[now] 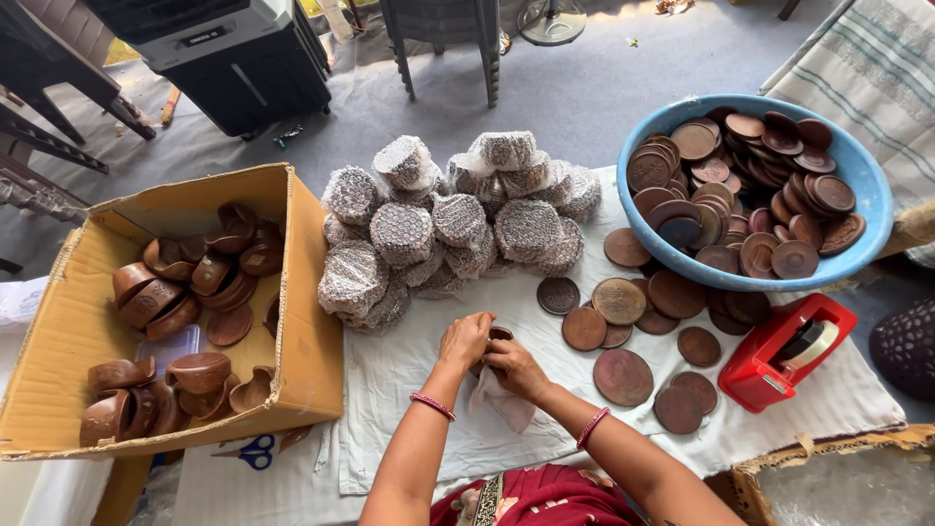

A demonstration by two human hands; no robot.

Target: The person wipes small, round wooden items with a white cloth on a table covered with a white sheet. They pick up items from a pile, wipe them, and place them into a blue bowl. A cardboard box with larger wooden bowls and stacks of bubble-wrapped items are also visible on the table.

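- Landmark: white cloth [409, 390] lying under the work.
- Off the cloth's left edge: cardboard box [58, 341] sitting open, holding brown wooden cups [195, 282], all unwrapped. Blue scissors [255, 452] lying just below the box, at the cloth's lower left.
- Top middle of the cloth: wrapped bundles [429, 229] sitting stacked in a heap, each covered in bubble wrap. Judging these as the finished pieces, a fair share done.
- Centre of the cloth, just below the heap: left hand [466, 339] curling closed over the top of a small brown piece [501, 333], mostly hidden, so kind not clear.
- Right hand [516, 368] touching the left, fingers bent and gripping the same piece from below, also pinching a white wrap [502, 401] hanging down under it.
- Right half of the cloth: loose discs [623, 375], round and brown, lying flat and unwrapped, some overlapping.
- Cloth's upper right corner: blue bowl [867, 185] sitting heaped with more brown discs, none wrapped. Judging most of the stock as left to wrap.
- Right edge of the cloth, below the bowl: red tape dispenser [769, 365] standing well apart from both hands, nobody touching it.
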